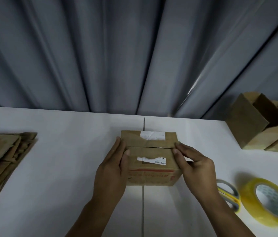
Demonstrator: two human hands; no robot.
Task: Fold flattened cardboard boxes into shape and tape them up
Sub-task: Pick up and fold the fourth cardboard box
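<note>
Box [150,153] between left hand [111,170]; right hand [197,170]

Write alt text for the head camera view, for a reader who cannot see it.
A person's left hand and right hand hold a cardboard box by its sides on a white table, its top flaps folded closed. A yellow tape roll and scissors lie to the right, flattened boxes to the left, folded boxes at far right.
</note>
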